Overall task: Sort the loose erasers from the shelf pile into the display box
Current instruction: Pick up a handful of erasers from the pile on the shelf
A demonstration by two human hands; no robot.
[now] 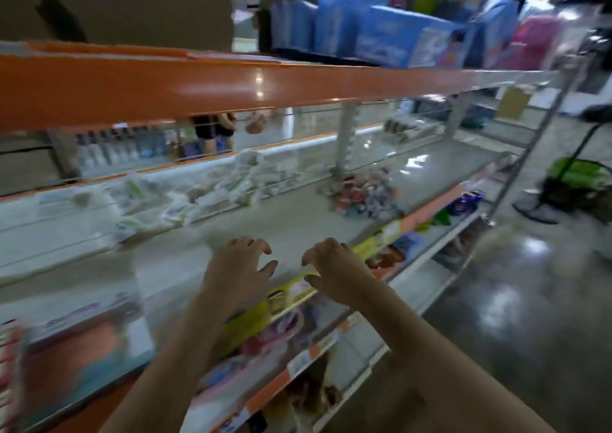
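Two hands hover empty at lower centre of the frame, our left hand (240,267) and our right hand (331,263) both with fingers loosely curled, pinching nothing. Right of centre, well beyond them on the shelf (298,230), lies the blurred eraser pile (362,194). We judge that a hasty reach could scatter erasers off the front edge; we cannot pick out the display box.

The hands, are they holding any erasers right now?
No, the left hand and right hand hover with curled fingers over the shelf, holding nothing.

Both grips empty, L (243,268) & R (332,267), over shelf (281,220).
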